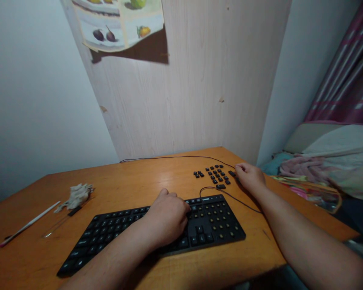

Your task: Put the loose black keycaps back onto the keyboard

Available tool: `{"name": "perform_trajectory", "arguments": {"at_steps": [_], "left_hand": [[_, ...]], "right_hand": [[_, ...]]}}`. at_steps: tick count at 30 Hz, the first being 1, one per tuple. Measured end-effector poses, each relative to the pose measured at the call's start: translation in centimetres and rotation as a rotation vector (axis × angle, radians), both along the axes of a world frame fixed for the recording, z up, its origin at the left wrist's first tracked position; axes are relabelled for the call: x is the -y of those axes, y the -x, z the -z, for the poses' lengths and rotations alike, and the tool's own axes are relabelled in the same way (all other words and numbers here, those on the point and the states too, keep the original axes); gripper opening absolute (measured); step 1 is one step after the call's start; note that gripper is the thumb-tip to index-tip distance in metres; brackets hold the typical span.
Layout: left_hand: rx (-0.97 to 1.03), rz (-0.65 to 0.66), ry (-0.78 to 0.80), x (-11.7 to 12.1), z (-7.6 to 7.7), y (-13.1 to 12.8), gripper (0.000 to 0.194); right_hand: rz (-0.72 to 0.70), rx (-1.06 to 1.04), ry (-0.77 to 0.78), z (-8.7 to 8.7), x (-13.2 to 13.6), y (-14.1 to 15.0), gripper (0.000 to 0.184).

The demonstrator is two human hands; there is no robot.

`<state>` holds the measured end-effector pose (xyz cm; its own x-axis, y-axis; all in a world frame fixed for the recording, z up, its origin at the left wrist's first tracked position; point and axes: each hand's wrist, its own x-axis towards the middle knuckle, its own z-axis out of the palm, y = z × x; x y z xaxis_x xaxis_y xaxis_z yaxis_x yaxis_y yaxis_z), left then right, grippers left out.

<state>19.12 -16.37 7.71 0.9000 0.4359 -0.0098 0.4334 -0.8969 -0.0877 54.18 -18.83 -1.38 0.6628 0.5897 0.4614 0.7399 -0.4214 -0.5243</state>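
A black keyboard [204, 223] lies slantwise on the wooden desk. Its number-pad end has bare switch stems where keycaps are off. My left hand [169, 217] rests over the keyboard, fingers curled down at the keys right of its middle; the fingertips are mostly hidden. Beyond the keyboard, loose black keycaps [218, 175] lie in rough rows, with a small group [199, 174] to their left. My right hand [250, 177] is closed at the right of these rows, beside a longer black keycap [232, 173]. Whatever its fingers hold is hidden.
A black cable [169, 157] runs along the desk's back and loops near the keyboard. At left are a crumpled pale cloth [78, 196], a thin wire tool with a black handle [75, 211] and a white stick [33, 221]. A bed with bedding [308, 165] stands at right.
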Motion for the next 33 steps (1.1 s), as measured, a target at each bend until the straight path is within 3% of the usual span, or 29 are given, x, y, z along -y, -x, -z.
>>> {"name": "perform_trajectory", "arguments": {"at_steps": [11,18,22,33], "left_hand": [[0.02,0.034,0.03,0.13,0.68,-0.27,0.03],[0.063,0.054,0.057,-0.13,0.86,-0.24,0.027],[0.128,-0.015,0.063,-0.19,0.56,-0.21,0.026],[0.105,-0.001,0.082,-0.61,0.93,-0.21,0.027]], "right_hand": [[0.001,-0.003,0.002,-0.03,-0.03,0.07,0.032],[0.006,-0.007,0.001,0.14,-0.13,-0.12,0.032],[0.002,-0.006,-0.002,0.16,-0.1,-0.14,0.031],[-0.006,0.005,-0.007,0.0,0.0,0.06,0.03]]}}
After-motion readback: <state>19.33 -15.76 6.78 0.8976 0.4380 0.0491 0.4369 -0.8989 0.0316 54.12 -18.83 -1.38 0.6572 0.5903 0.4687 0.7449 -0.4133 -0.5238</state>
